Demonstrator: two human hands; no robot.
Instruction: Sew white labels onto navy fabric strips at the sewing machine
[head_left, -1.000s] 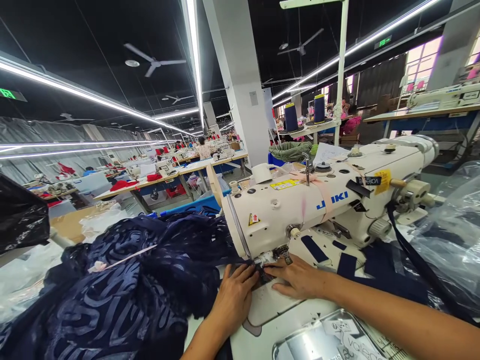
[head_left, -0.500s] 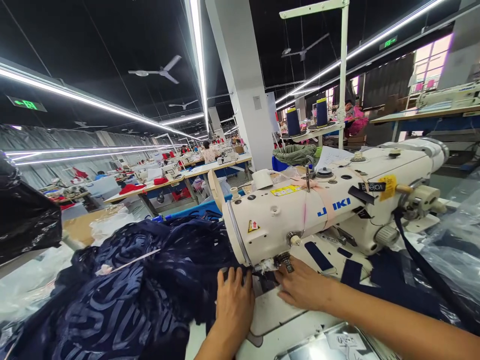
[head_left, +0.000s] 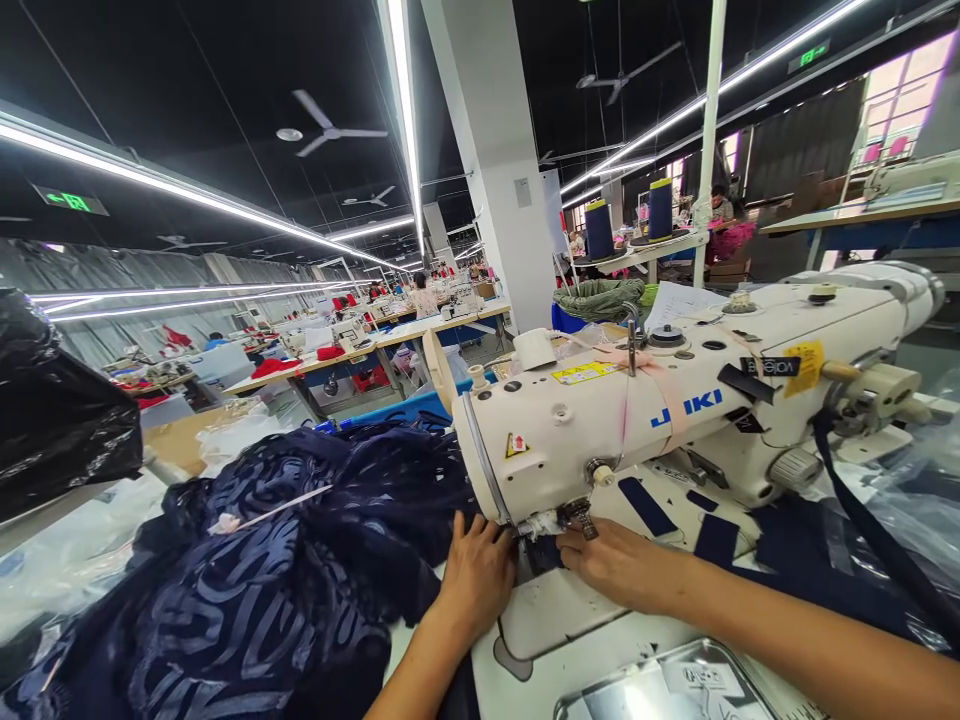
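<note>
A cream JUKI sewing machine [head_left: 555, 435] fills the middle, its head above my hands. Left of it lies a large heap of navy fabric [head_left: 255, 590] with a glossy swirl pattern, running toward the needle area. My left hand [head_left: 478, 572] is at that cloth's edge just left of the machine head, fingers bent and closed over the fabric. Close to the needle area, my right hand [head_left: 615, 568] has its fingers pinched on the navy cloth, tips partly hidden beneath the head. The needle cannot be made out.
Small navy cloth pieces [head_left: 646, 506] lie on the machine bed at right. A navy strap [head_left: 847, 510] hangs from the machine. Navy thread cones [head_left: 598, 230] stand behind it. A black plastic bag [head_left: 67, 400] is at left, and a clear plate [head_left: 675, 690] lies in front.
The camera view has shifted slightly, so the machine appears farther right. My left hand's fingers have drawn closer together on the fabric; my right hand stays by the needle area.
</note>
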